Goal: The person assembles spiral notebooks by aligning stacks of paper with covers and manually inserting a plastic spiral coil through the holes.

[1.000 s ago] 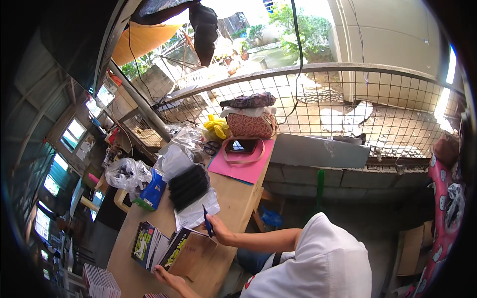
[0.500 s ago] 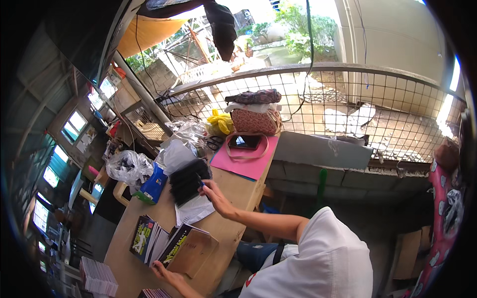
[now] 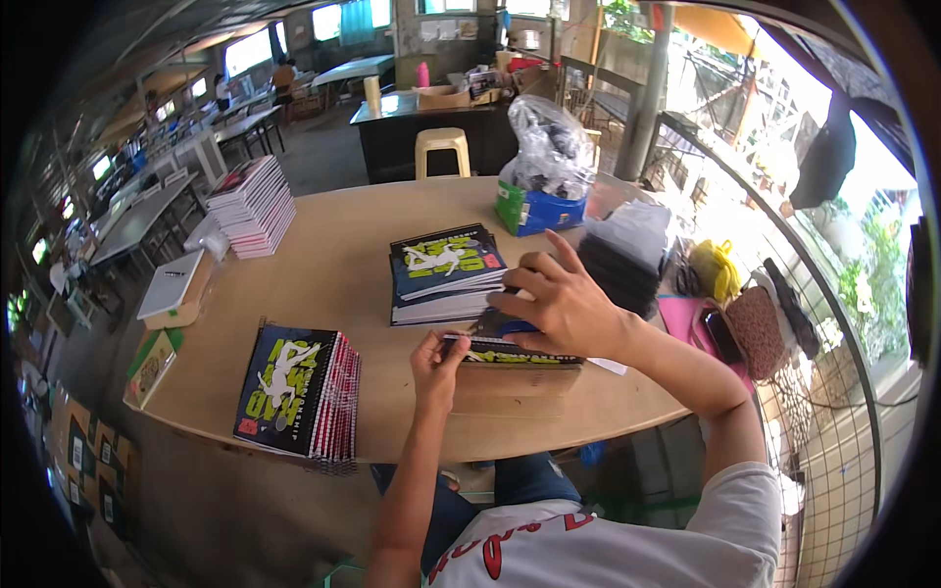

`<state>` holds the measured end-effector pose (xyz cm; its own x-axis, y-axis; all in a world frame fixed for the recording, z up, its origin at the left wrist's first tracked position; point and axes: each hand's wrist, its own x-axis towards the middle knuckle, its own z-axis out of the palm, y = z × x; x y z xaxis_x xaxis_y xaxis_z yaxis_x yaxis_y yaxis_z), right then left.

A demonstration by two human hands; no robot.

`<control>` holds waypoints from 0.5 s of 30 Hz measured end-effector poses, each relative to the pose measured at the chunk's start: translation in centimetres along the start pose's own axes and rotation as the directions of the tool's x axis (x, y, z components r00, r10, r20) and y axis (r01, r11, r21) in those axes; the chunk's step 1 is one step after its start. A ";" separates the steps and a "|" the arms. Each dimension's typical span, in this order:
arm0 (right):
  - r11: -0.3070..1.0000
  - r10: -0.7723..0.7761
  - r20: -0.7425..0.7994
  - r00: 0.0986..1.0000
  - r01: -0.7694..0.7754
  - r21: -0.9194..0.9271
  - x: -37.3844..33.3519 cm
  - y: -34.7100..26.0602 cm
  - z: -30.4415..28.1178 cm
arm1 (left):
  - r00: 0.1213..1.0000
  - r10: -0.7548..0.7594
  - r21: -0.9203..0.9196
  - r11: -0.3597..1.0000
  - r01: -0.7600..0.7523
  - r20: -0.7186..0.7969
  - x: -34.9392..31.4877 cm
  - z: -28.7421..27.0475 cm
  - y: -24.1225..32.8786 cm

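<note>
A dark-covered notebook (image 3: 524,357) with green lettering stands spine-up on the table, against a brown board (image 3: 510,384). My left hand (image 3: 438,367) is closed in a pinch at the left end of its spine. Above that spine hovers my right hand (image 3: 557,302), fingers curled and one finger raised. A small dark blue thing (image 3: 502,323) shows under its fingers; its kind is mostly hidden. Just beyond lies a stack of similar notebooks (image 3: 446,265). To the left, another stack (image 3: 294,392) has red and black coil edges.
A pile of black bristly strips (image 3: 622,269) lies right of my right hand. Behind it stands a blue and green box (image 3: 539,211) holding a plastic bag. A tall book stack (image 3: 252,206) stands far left on the table (image 3: 343,225). Wire mesh (image 3: 833,421) borders the right side.
The view has swung left toward the table. My right hand has come from the black pile to the notebook's spine. My left hand now pinches the spine's end.
</note>
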<state>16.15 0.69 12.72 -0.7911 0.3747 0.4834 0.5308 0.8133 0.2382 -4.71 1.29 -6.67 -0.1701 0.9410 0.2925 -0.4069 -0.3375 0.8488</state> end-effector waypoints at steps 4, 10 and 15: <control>0.949 -0.269 0.039 0.962 0.272 -0.162 3.9 1.1 2.6 | 0.995 -0.094 -0.048 0.994 0.096 0.040 -0.1 0.6 1.1; 0.814 -0.522 0.044 0.852 0.514 -0.271 6.9 1.2 3.4 | 0.990 -0.113 -0.064 0.991 0.118 0.086 0.2 -0.3 0.6; 0.759 -0.591 0.116 0.798 0.599 -0.255 7.9 0.8 3.3 | 0.987 -0.148 -0.055 0.987 0.152 0.067 0.5 -0.3 0.5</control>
<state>9.35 5.72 13.94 -0.9805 -0.1301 0.1471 0.0063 0.7280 0.6856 -5.30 1.54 -6.25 -0.0479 0.9801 0.1926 -0.4766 -0.1918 0.8579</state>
